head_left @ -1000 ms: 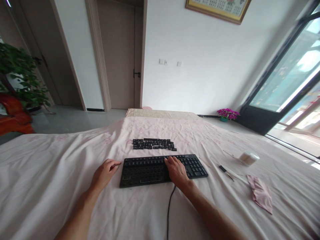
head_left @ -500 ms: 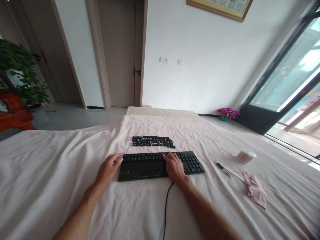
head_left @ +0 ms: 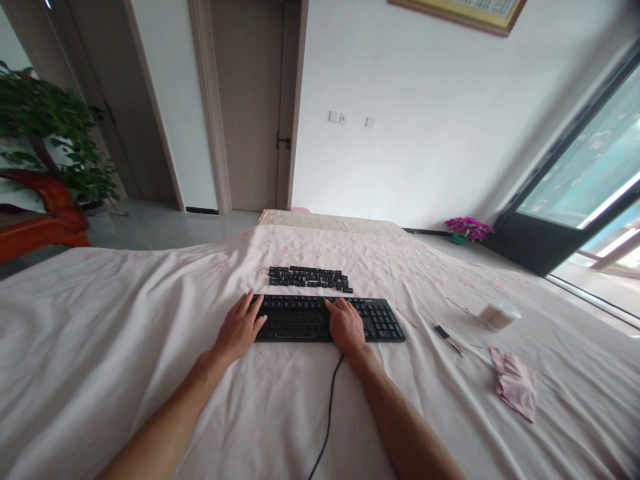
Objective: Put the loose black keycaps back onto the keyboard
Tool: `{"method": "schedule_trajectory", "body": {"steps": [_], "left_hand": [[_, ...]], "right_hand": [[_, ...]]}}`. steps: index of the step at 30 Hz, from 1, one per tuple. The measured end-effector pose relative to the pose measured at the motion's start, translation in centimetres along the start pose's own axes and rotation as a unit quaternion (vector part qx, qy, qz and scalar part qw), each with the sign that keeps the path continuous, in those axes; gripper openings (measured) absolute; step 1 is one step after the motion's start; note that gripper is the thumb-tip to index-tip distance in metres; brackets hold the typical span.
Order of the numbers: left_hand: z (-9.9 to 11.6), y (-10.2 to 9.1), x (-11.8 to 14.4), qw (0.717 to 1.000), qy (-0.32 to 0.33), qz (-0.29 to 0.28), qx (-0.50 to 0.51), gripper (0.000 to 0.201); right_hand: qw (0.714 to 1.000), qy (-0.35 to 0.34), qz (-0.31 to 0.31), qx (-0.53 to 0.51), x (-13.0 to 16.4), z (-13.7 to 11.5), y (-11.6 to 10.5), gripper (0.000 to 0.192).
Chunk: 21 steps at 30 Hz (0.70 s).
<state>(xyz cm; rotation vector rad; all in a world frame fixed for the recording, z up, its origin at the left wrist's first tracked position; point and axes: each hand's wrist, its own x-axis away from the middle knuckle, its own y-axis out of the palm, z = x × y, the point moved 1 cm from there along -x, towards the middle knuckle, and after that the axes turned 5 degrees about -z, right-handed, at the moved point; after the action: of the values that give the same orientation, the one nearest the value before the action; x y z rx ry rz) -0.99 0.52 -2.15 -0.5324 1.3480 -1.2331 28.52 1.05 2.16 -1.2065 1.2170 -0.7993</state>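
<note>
A pale pink sheet (head_left: 125, 347) covers the bed. On it lies a black keyboard (head_left: 327, 319). The left hand (head_left: 239, 330) rests on the keyboard's left end, fingers slightly spread. The right hand (head_left: 345, 325) lies flat on its middle, fingers together. Loose keycaps (head_left: 309, 278) sit just behind the keyboard, a folded cloth (head_left: 515, 390) well to its right.

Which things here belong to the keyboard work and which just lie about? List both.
In hand: keyboard, under left hand and right hand; loose keycaps beyond it; its cable.

Lying about: white tub, pink cloth, thin sticks, flower pot, green plant.
</note>
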Motion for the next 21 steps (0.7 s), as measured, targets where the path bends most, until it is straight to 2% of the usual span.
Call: {"method": "schedule_trajectory", "body": {"steps": [6, 11, 17, 21], "left_hand": [[-0.1, -0.2, -0.5, 0.995, 0.074, -0.044, -0.041, 0.055], [-0.2, -0.4, -1.2, 0.994, 0.068, -0.076, -0.037, 0.058], [1.6, -0.1, -2.1, 0.995, 0.038, -0.076, -0.061, 0.067], [3.2, 0.1, -2.7, 0.992, 0.075, -0.078, -0.072, 0.066]], "right_hand": [[1.0, -0.008, -0.002, -0.001, -0.1, -0.1, 0.0, 0.041], [1.0, -0.018, -0.012, 0.003, -0.1, 0.0, -0.1, 0.04], [1.0, -0.025, 0.0, -0.001, -0.1, 0.3, -0.1, 0.039], [1.0, -0.019, 0.0, -0.005, 0.0, 0.3, 0.0, 0.038]]}}
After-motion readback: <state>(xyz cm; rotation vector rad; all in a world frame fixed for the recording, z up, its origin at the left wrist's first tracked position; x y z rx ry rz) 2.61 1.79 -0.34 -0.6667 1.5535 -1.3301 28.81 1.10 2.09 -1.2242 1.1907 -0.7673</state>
